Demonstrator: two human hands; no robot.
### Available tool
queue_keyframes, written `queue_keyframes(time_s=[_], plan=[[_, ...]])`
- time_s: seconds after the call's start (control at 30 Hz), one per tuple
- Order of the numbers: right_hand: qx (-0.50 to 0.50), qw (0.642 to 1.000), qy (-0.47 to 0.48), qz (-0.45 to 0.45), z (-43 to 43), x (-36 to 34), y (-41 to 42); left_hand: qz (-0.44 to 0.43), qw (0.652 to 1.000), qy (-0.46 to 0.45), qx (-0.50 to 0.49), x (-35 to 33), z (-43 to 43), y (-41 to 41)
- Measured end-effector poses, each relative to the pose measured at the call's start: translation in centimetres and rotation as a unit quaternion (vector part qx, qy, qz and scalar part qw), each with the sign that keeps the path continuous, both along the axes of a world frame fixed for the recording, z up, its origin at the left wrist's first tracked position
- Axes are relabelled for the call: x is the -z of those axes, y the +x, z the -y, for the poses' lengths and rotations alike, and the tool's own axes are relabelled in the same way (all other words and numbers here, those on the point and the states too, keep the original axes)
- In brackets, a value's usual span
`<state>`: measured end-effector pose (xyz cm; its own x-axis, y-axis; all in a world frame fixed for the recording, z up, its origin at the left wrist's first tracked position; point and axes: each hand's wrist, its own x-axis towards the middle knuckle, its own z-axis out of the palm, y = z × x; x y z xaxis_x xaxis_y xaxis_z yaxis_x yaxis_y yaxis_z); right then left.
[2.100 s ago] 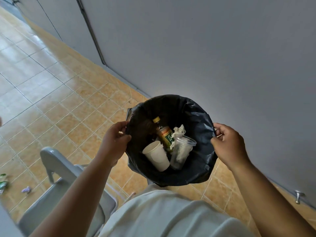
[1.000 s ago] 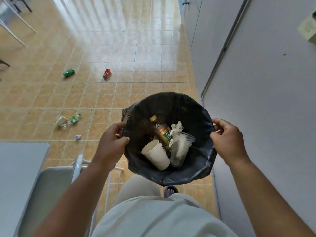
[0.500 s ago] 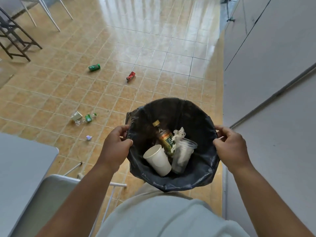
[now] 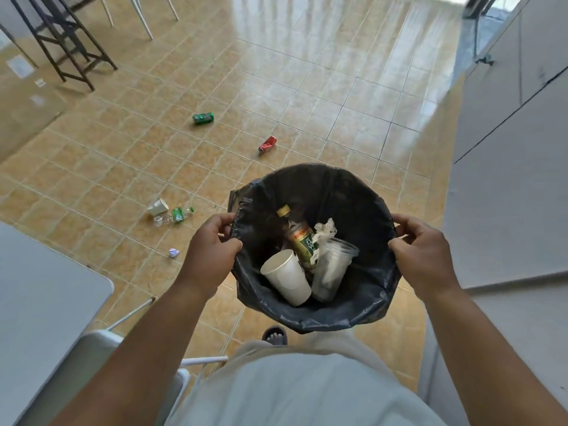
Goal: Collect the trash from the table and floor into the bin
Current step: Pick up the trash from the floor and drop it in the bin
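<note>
At opposite edges of the bin (image 4: 322, 186), my left hand (image 4: 212, 256) and right hand (image 4: 424, 256) clamp its rim; I'd carry it level, setting down beside the red can (image 4: 267, 144).

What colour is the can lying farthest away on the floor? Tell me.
The can is green; the head view shows it.

Lit brightly and evenly by daylight, apparently entering from the far end of the room. Shows white streaked glare on the glossy floor (image 4: 322, 56) toward the top. Leaves only soft, weak shadows. Loses detail in the black lining of the bin (image 4: 362, 210). Bends straight tile lines toward the borders in wide-angle fashion. Softens slightly at the corners; reads sharp at centre, free of motion blur.
</note>
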<state>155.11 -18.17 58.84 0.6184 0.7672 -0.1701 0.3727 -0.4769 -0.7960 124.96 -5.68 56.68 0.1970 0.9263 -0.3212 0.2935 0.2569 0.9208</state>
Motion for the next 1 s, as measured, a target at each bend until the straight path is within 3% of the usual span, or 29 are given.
queue_keyframes(time_s=[0.53, 1.0], plan=[[-0.230, 0.973, -0.016, -0.011, -27.6, 2.5, 5.8, -0.062, 0.968, 0.007, -0.243, 0.9, -11.6, 3.7], [-0.370, 0.928, -0.038, 0.014, -47.4, 3.6, -3.4, -0.057, 0.921, -0.027, -0.385, 3.5, -21.6, -3.0]])
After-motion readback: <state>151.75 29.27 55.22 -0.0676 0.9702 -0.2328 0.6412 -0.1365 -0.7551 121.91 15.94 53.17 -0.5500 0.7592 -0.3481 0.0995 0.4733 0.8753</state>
